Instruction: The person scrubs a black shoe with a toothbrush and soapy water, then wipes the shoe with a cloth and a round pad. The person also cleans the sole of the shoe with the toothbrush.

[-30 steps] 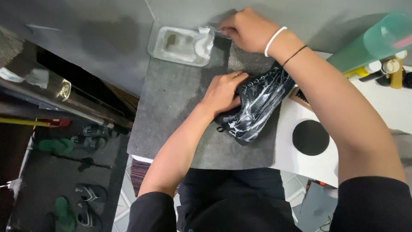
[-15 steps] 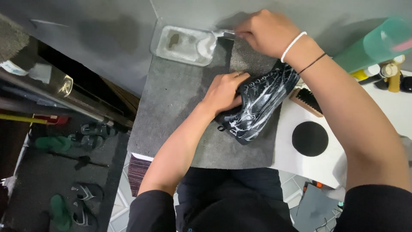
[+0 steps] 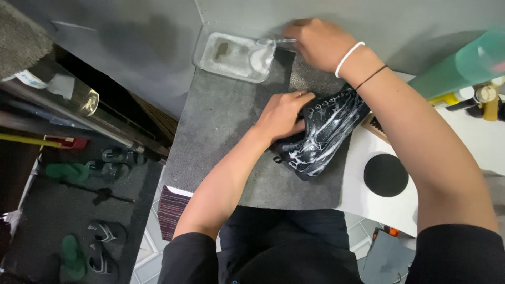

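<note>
- A black shoe [image 3: 322, 132] lies on its side on a grey mat [image 3: 226, 131] that covers the near part of the worktop [image 3: 368, 194], just ahead of the person's lap.
- White foam streaks run across most of the shoe's upper, so I judge the surface wet and slippery; a flat palm would likely slide on it.
- The left hand [image 3: 281, 114] is clenched over the shoe's near end, fingers curled around the edge of the upper and pressing it down onto the mat.
- The upper dents under those fingers, which suggests soft, pliable material; the sole side probably stays stiffer and gives a firmer hold.
- A single shoe like this looks light, easy to turn with one hand; hooking fingers into the opening or pinching the sole rim seems the surest hold while it is soapy.
- The right hand [image 3: 319, 44] reaches to the far edge of the mat and pinches a thin handle [image 3: 284, 41], seemingly of a small brush, whose end sits in a clear plastic tray [image 3: 235, 56] with cloudy liquid; the working end is too blurred to tell.
- The tray looks thin and light, likely to tip or slide if pushed.
- A black round disc [image 3: 385, 175] lies on the white worktop just right of the mat.
</note>
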